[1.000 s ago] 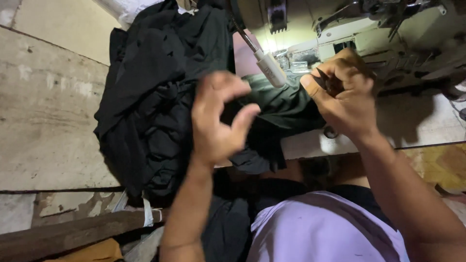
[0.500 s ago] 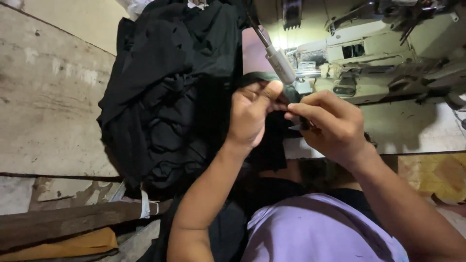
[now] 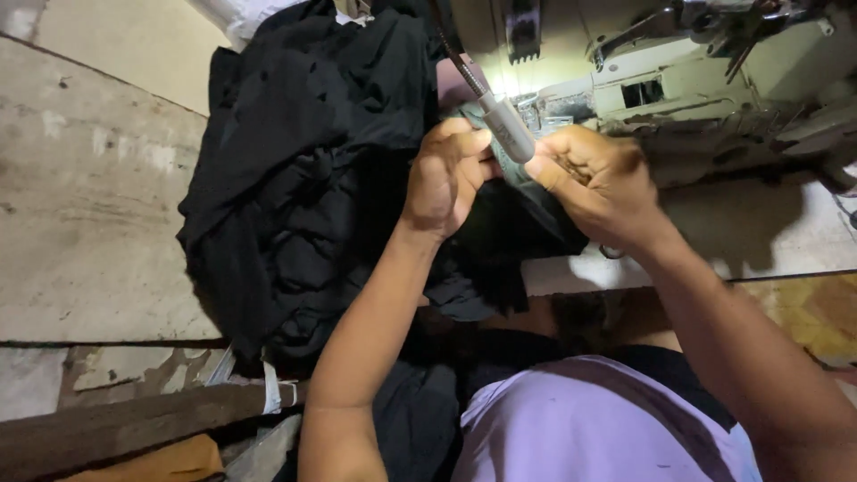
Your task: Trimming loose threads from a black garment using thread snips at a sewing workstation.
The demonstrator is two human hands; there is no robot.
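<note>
You are pinching the dark cloth (image 3: 522, 192) with the curled fingers of your left hand (image 3: 444, 178) and right hand (image 3: 596, 183), under the lamp (image 3: 507, 128) beside the sewing machine (image 3: 714, 80).

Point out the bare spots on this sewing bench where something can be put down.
Bare wood lies left of the black fabric pile, on the wooden table. A pale strip of machine bed shows right of the right hand. It is crowded where the left hand, the right hand and the lamp head meet before the sewing machine.
</note>
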